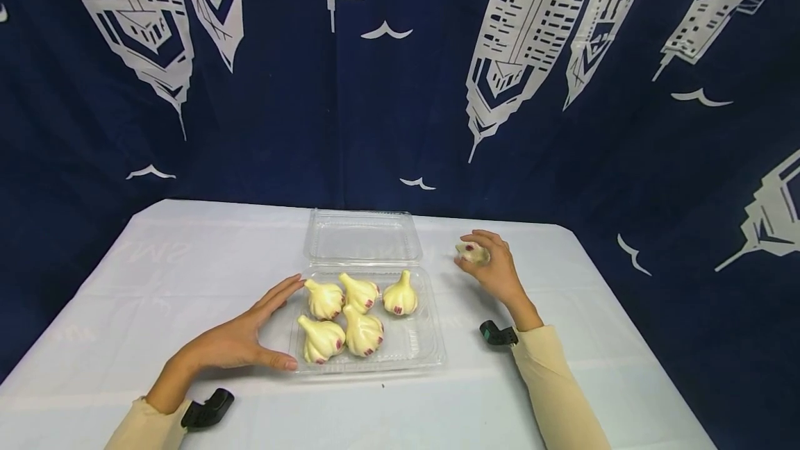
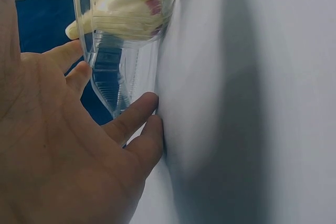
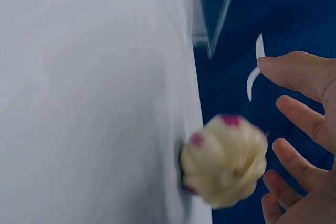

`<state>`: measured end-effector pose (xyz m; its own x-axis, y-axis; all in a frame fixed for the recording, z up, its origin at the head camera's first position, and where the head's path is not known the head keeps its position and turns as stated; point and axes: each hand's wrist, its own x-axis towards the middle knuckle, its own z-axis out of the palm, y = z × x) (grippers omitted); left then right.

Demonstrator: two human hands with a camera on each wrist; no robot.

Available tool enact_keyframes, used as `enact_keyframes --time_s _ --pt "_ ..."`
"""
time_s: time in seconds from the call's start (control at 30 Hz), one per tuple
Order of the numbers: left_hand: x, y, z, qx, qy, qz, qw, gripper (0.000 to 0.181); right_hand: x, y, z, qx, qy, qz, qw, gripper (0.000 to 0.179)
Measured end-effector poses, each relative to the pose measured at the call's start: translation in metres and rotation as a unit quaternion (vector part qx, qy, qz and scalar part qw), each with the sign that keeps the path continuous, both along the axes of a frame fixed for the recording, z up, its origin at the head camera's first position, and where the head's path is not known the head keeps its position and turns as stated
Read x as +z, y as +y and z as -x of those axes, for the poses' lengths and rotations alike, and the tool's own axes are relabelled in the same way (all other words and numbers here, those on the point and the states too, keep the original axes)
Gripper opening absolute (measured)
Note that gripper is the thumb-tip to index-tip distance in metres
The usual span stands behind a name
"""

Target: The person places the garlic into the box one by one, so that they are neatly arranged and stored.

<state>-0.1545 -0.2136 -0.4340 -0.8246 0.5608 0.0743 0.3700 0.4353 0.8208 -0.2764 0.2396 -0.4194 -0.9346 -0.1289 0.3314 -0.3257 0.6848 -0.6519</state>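
A clear plastic clamshell box (image 1: pixel 406 360) lies unfolded on the table, with several garlic bulbs (image 1: pixel 364 332) in its base. My left hand (image 1: pixel 234 339) is spread along the box's left side, thumb near the front corner and fingertips at the back corner. In the left wrist view, extended fingers (image 2: pixel 137 114) reach the box's clear wall (image 2: pixel 102 51). Right of the lid, my right hand (image 1: pixel 496 269) is around a single garlic bulb (image 3: pixel 223 161). The right wrist view shows its fingers (image 3: pixel 299 163) parted and apart from that slightly blurred bulb.
The box's transparent lid (image 1: pixel 362 238) lies folded back toward the table's far edge. A white cloth covers the table (image 1: pixel 187 269). Behind it hangs a dark blue curtain (image 1: pixel 269 123) with white building prints. Black wrist cameras (image 1: pixel 209 408) sit at both sleeves.
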Motion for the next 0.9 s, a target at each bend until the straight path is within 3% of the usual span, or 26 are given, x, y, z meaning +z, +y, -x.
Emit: enact_keyframes --time_s 0.13,0.4,0.6,0.9 --pt "0.0 0.0 0.0 0.0 -0.003 -0.001 1.0 0.116 -0.007 0.011 0.007 -0.016 -0.012 0.004 0.9998 0.047" --pt "0.0 0.001 0.0 0.0 -0.011 -0.003 0.9999 0.116 -0.018 0.017 0.014 0.001 -0.019 0.0 0.9998 0.05" --pt "0.0 0.001 0.001 -0.002 -0.001 -0.001 1.0 0.117 -0.018 0.016 0.018 -0.004 -0.021 -0.003 0.9998 0.05" --pt "-0.001 0.0 0.001 -0.005 0.003 -0.002 1.0 0.117 -0.019 0.014 0.02 -0.015 -0.065 -0.01 0.9977 0.057"
